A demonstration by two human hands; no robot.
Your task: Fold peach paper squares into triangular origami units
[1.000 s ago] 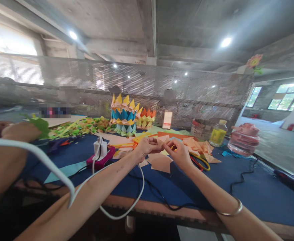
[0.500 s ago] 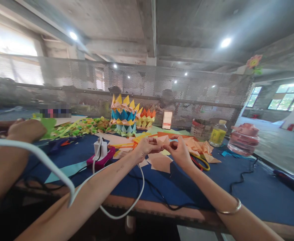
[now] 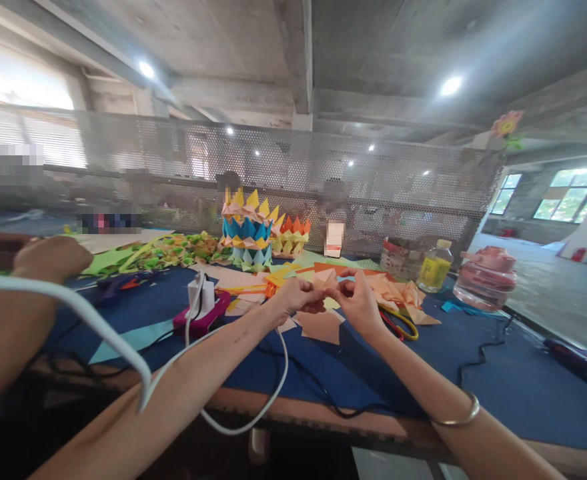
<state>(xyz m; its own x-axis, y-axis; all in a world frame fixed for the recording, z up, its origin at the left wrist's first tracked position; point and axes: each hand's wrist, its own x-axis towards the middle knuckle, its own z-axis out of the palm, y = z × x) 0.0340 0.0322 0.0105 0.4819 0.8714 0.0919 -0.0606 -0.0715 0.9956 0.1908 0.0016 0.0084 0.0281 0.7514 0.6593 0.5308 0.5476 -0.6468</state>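
Note:
A small folded piece of peach paper is held between my two hands above the blue table. My left hand pinches its left side, with the fingers curled. On the other side my right hand has thumb and forefinger closed at the paper's right edge; the fingertips of both hands nearly meet. Flat peach sheets lie just below my hands. Folded peach pieces are heaped to the right, beside scissors with yellow and red handles.
Stacked paper crowns stand behind. A magenta power strip with a white plug and cables lies left. To the right are a yellow-labelled bottle and a pink bottle. Another person's hand is at far left.
My left fingers have curled in more around the peach paper. At the far left, the green paper by the other person's hand is no longer raised in view.

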